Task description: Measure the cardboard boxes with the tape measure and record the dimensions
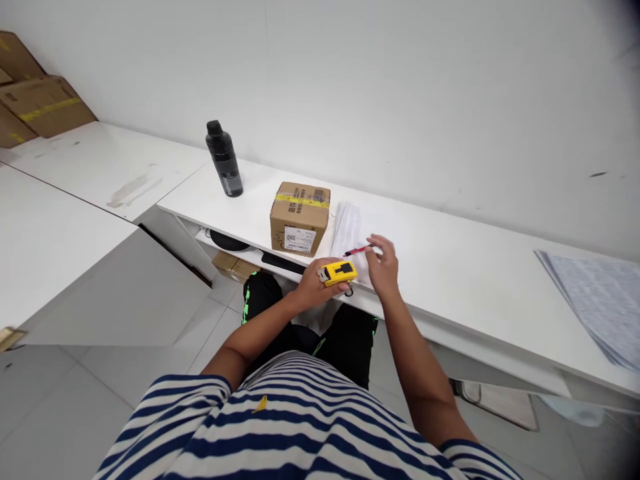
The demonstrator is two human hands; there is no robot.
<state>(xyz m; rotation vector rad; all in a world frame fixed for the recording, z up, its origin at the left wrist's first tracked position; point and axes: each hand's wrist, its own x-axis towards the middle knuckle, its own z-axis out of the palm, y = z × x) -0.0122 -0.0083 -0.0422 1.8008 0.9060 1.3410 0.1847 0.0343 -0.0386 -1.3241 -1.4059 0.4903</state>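
While the fingers of the left hand (311, 285) close around its body, one yellow tape measure (345, 271) with a black panel sits in that grip, seen over the near edge of the white desk (450, 267). Right hand (384, 265): slightly blurred, thumb and fingertips pinched narrow on one slender red-and-black pen (356, 251), its dark end pointing left, just beyond the tape measure.

Beneath and beyond the pen: white paper (346, 223), lying on the desk, partly hidden by the hands. Just left of the paper: one brown carton (299, 217), yellow tape across its top, white label on its near side. Farther left, toward the wall: one black bottle (225, 163), standing. Well to the right: a stack of printed sheets (595, 303), flat on the desk.

Below the desktop, left: a dark round item (229, 240) on the shelf, perhaps a dish, too shaded to be sure. Far left, by the wall: several large brown boxes (47, 110), piled on an adjoining desk (95, 160).
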